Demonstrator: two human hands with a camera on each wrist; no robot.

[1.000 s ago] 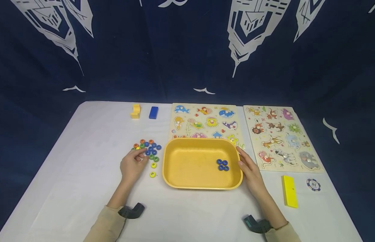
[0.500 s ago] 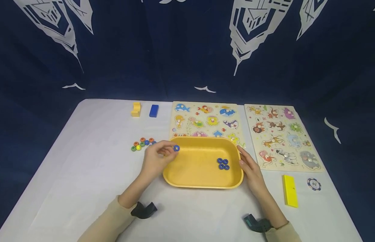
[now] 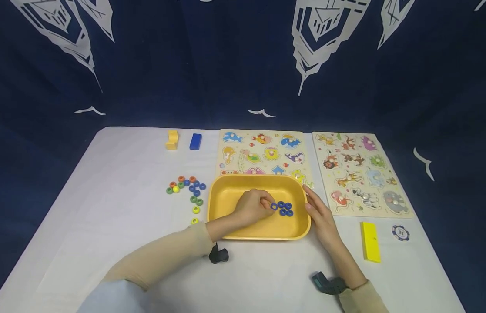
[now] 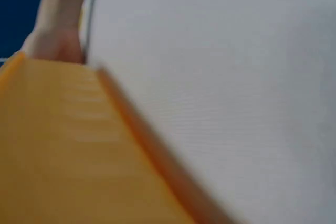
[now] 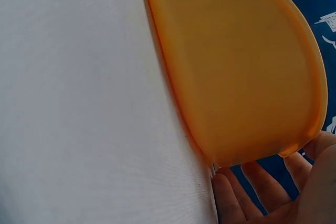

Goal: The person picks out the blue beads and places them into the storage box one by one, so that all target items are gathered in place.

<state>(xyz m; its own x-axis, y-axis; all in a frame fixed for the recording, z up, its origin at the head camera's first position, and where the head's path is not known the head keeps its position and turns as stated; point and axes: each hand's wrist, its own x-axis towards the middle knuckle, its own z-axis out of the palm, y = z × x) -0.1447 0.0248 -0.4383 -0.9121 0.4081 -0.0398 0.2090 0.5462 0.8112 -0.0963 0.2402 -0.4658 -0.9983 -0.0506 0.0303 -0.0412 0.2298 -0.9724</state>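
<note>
A yellow tray (image 3: 227,234) lies in front of me on the white table. Inside it, my left hand (image 3: 252,206) pinches a blue ring-shaped bead (image 3: 274,206) between fingertips and thumb. Right beside that bead, several more blue beads (image 3: 283,212) sit grouped on the tray floor. My right hand (image 3: 323,219) touches the tray's right end, fingers stretched along its outer wall and thumb at the rim. In the right wrist view, spread fingers (image 5: 265,184) meet the wall from outside. The left wrist view is blurred and shows the tray without the beads.
Left of the tray lies a loose group of orange, green, yellow and blue beads (image 3: 181,184). Behind are yellow blocks (image 3: 172,140), a blue block (image 3: 195,141) and a sea-animal puzzle (image 3: 262,148). Rightward lie another animal puzzle (image 3: 360,174), a yellow bar (image 3: 370,241) and a chip (image 3: 400,232).
My left hand has picked a blue bead from the loose group and carried it rightward into the tray, near the other blue beads. My right hand stays at the tray's right end.
</note>
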